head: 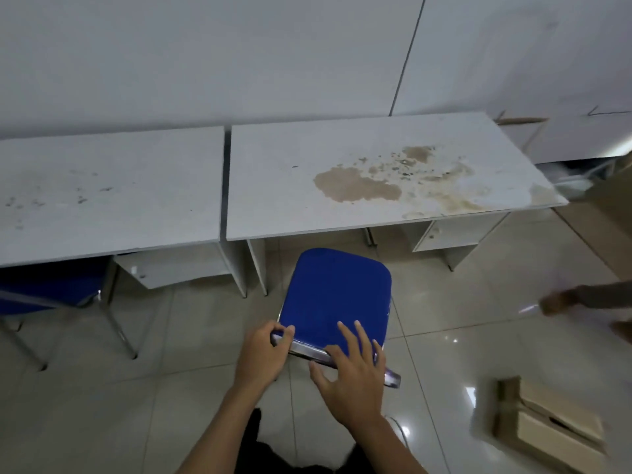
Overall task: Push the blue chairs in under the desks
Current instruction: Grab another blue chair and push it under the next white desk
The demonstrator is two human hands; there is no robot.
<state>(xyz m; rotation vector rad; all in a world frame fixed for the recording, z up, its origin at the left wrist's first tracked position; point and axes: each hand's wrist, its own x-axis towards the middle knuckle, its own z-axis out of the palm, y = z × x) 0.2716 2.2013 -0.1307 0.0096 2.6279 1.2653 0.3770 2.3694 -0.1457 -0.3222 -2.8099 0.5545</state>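
Your left fingers [278,331] curl around the chrome back rail [309,352] of the blue chair [337,292]; your right hand [349,367] lies spread, flat on the same edge. The chair stands just short of the stained desk [342,159], seat not yet under. It likely slides lightly on tile; push low and evenly.

— Where's the blue chair [337,295]?
— In front of the right desk [342,159], at its near edge, seat still out on the tiled floor [171,388].
— Hands?
— Left hand [263,354] curled round the chrome back rail; right hand [352,371] lies flat, fingers spread over the seat's rear.
— Anything else?
— A second blue chair [51,289] sits partly under the left desk [109,186].
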